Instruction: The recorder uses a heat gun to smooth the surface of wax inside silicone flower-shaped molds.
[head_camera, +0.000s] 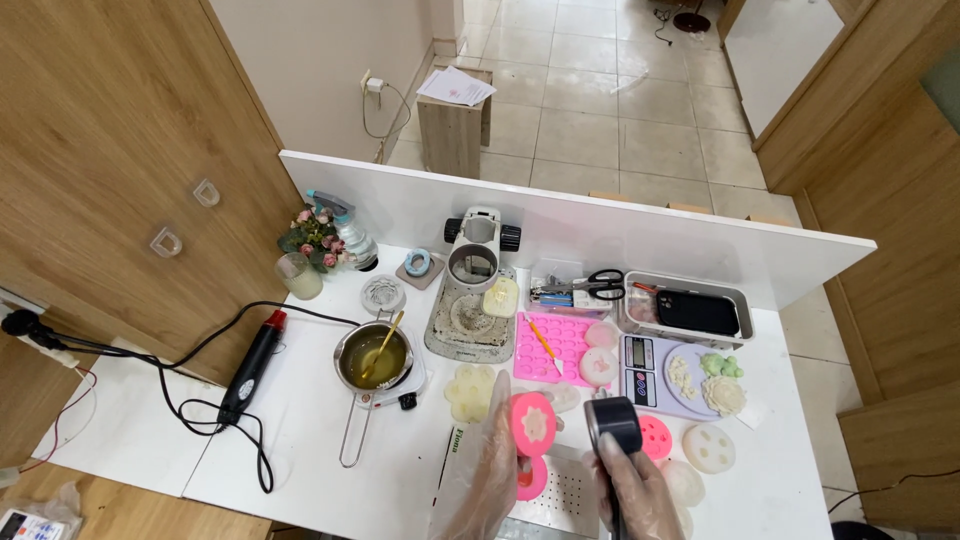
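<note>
My gloved left hand pinched a round pink mould above the counter. My right hand wrapped tight round a black tool; its lower end and both wrists were cut off.

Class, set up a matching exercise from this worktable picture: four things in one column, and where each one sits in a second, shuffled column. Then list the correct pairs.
Things
1. Round pink silicone mould
2. Black-handled scissors
3. Small metal pot of yellow liquid
4. Black heat gun with a red tip

Places
A. On a little white hotplate
B. Lying at the table's left, cable trailing
C. In the gloved left hand
D. By the white back panel, left of the metal tray

Pairs: 1-C, 2-D, 3-A, 4-B
</note>
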